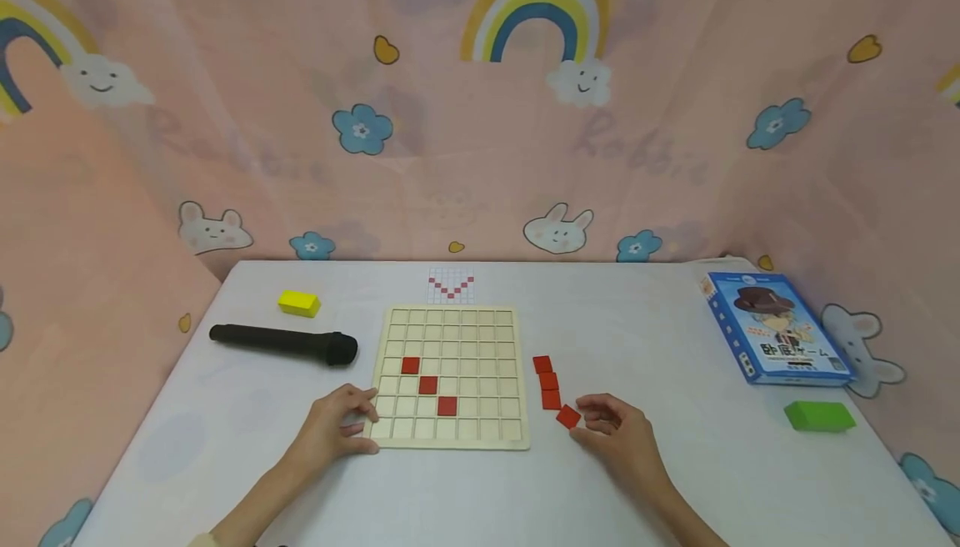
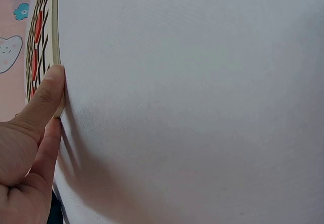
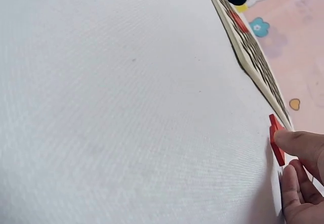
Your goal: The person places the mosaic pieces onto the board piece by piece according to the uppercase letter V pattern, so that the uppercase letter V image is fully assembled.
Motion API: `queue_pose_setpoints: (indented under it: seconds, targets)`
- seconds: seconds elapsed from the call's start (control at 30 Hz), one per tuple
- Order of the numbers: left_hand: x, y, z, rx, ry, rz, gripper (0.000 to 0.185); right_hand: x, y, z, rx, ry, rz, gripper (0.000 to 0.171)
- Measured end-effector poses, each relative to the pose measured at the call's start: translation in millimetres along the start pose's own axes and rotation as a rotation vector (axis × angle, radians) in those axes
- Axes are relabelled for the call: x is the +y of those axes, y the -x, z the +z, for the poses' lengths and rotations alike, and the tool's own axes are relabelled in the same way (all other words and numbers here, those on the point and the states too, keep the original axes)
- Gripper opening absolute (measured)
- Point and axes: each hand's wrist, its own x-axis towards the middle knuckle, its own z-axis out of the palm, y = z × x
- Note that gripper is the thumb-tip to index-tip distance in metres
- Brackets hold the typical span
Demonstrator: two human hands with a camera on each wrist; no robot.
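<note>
right hand (image 1: 622,440) nearly closed, thumb and fingertip seeming to pinch a red tile (image 1: 568,417) on the table (image 1: 637,322), well in from its right edge and just outside the near right corner of the grid board (image 1: 467,385). left hand (image 1: 333,424) holds that board's near left corner. pickup looks to be the step in hand; the next move likely calls for a clean lift.
</note>
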Motion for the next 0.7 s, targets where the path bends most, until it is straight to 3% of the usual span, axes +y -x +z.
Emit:
queue_pose_setpoints:
  seconds: [0.3, 0.7]
  targets:
    - [-2.3, -0.2, 1.2, 0.003, 0.01, 0.003, 0.036, -0.2, 0.6, 6.2, 0.052, 0.096, -0.038, 0.032]
    - [-1.7, 0.5, 1.0, 0.006, 0.016, -0.012, 0.037, -2.9, 3.8, -3.5, 0.042, 0.085, -0.047, 0.03]
